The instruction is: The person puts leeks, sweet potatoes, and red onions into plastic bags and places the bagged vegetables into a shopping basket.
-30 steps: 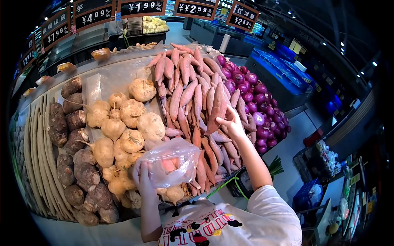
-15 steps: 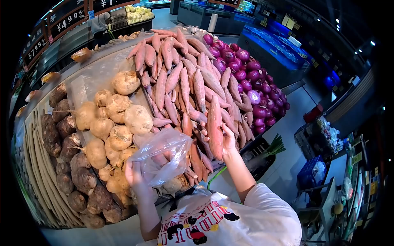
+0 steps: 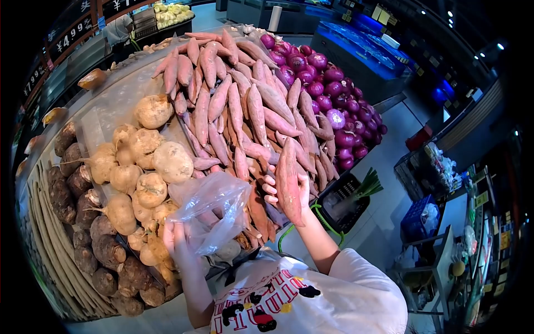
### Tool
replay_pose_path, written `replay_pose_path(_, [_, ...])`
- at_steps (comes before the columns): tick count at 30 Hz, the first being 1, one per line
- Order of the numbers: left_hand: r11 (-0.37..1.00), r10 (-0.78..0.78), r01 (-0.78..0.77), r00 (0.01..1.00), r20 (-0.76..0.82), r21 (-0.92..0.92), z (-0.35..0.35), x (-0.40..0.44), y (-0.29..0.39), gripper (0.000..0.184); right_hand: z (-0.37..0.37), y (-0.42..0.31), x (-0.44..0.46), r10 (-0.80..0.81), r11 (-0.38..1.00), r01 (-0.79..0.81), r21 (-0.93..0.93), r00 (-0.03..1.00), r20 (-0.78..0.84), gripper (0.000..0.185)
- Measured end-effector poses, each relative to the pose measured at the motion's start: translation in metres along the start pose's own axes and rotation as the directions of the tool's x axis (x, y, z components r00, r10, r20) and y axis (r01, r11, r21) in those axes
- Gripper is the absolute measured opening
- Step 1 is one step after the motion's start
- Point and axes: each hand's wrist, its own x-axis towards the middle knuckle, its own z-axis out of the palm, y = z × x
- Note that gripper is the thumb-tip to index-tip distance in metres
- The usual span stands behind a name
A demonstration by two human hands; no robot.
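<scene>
Head | right hand [image 3: 303, 193] curled, clamped on sweet potato [image 3: 288, 179] | left hand [image 3: 176, 236] apart, gripping plastic bag [image 3: 216, 205]

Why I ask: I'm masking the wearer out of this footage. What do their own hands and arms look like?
The left hand and right hand are ungloved, and the forearms are uncovered. No watch or bracelet shows. The right arm has a short, loose white sleeve, part of a white shirt with red-outlined lettering and black, red and yellow figures.
</scene>
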Motion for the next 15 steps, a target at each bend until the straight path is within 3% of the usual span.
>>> replay_pose_path(4, [0.999, -0.024, 0.026, 0.998, 0.062, -0.025, -0.011, 0.002, -0.006, 0.015, -0.008, 0.000, 0.000, 0.034, 0.999, -0.035, 0.032, 0.998, 0.048, 0.064])
replay_pose_path(6, [0.999, -0.009, 0.012, 0.998, 0.063, -0.048, -0.012, 0.007, -0.003, 0.016, 0.003, 0.000, -0.005, 0.018, 0.994, -0.037, -0.105, 0.983, -0.180, 0.057])
replay_pose_path(7, [0.999, -0.006, 0.007, 1.000, 0.026, -0.037, -0.006, 0.005, -0.001, 0.017, -0.002, 0.000, -0.005, 0.077, 0.995, -0.079, -0.057, 0.996, -0.034, 0.057])
replay_pose_path(10, [0.999, 0.033, -0.034, 0.999, -0.024, -0.021, -0.001, 0.007, 0.005, 0.023, 0.013, 0.013, -0.008, 0.046, 0.989, -0.052, -0.136, 0.998, -0.048, 0.055])
replay_pose_path(12, [0.994, -0.093, 0.095, 0.995, 0.046, -0.058, -0.002, 0.006, 0.017, 0.026, 0.031, 0.020, -0.015, 0.035, 0.996, -0.040, -0.081, 0.997, -0.063, 0.056])
replay_pose_path(14, [0.995, -0.065, 0.070, 0.995, 0.073, -0.072, -0.004, 0.008, 0.020, 0.029, 0.048, 0.023, -0.017, -0.017, 0.993, 0.009, -0.116, 0.998, -0.068, 0.056])
replay_pose_path(15, [0.993, -0.055, 0.068, 0.989, 0.136, -0.093, -0.012, 0.011, 0.013, 0.029, 0.057, 0.026, -0.013, -0.052, 0.987, 0.053, -0.154, 0.999, 0.013, 0.055])
